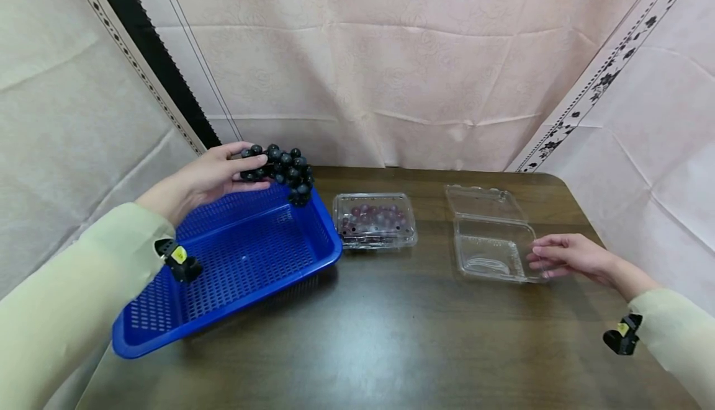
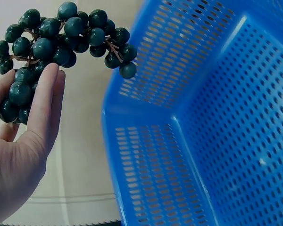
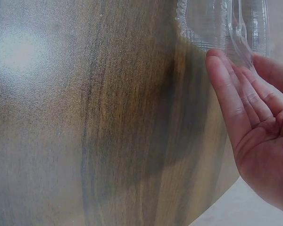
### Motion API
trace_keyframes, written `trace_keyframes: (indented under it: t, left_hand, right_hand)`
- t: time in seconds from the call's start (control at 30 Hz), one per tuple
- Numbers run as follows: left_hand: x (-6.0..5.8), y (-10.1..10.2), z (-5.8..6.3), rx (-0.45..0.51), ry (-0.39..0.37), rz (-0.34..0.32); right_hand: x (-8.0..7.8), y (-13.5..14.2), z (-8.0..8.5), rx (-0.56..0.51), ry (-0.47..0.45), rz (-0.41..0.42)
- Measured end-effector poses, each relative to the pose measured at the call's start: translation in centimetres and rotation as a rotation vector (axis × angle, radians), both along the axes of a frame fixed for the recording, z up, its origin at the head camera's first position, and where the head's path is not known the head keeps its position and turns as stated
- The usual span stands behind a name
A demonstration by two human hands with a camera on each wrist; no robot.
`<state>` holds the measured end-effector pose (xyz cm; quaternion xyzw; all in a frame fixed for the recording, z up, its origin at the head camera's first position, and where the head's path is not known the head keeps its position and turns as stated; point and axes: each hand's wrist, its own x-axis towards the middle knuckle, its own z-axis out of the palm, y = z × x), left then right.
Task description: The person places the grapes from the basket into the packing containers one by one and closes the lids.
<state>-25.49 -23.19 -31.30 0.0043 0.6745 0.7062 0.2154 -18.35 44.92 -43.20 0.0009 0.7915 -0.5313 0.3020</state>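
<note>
A bunch of dark grapes point(image 1: 287, 169) hangs from my left hand point(image 1: 220, 171), pinched between thumb and fingers over the far side of a blue basket point(image 1: 329, 252). The left wrist view shows the same grapes point(image 2: 49, 42) spilling past the fingertips, beside the wall of the basket point(image 2: 151, 155). At the right, my right hand point(image 1: 572, 256) holds the right edge of an open clear plastic clamshell box point(image 1: 491, 249) with thumb and fingers. Its lid point(image 1: 486, 203) is folded back. In the right wrist view, the edge of the box point(image 3: 221, 28) lies at the fingertips.
A closed clear clamshell box point(image 1: 375, 221) with reddish grapes inside stands between the basket and the open box. All rest on a brown wooden table point(image 1: 357, 335). Pale cloth curtains point(image 1: 391, 75) hang behind and at both sides.
</note>
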Motion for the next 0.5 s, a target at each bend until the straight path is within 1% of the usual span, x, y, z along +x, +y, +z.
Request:
trace_keyframes:
  t: [0.07,0.2,0.4,0.5]
  left_hand:
    - [-0.1,0.4,0.4,0.004,0.008,-0.001]
    - [-0.3,1.5,1.1,0.025,-0.001,-0.003]
    - [-0.4,4.0,1.7,0.026,-0.055,0.029]
    - [-0.6,5.4,1.9,0.028,-0.071,0.035]
  right_hand:
    - [0.0,-0.1,0.1,-0.007,0.001,0.006]
    - [-0.1,-0.2,0.1,-0.006,-0.001,0.002]
    - [-0.5,-0.1,-0.2,-0.005,-0.005,0.004]
    - [-0.6,-0.2,-0.2,-0.001,-0.005,0.014]
